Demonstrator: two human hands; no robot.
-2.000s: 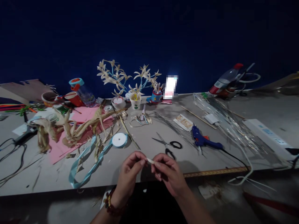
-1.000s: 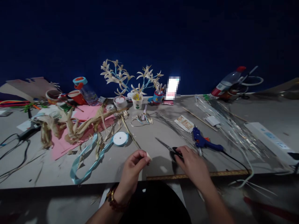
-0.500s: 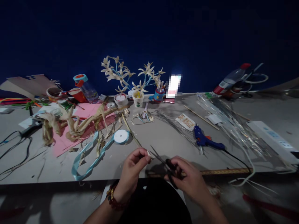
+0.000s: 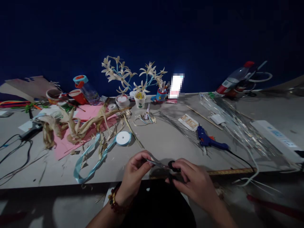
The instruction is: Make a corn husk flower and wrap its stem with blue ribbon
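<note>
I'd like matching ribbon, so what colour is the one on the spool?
Light blue ribbon, seen best in the head view.

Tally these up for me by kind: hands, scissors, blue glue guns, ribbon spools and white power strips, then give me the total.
Hands: 2 (left hand, right hand)
Scissors: 1 pair
Blue glue gun: 1
Ribbon spool: 1
White power strip: 1
Total: 6
</note>
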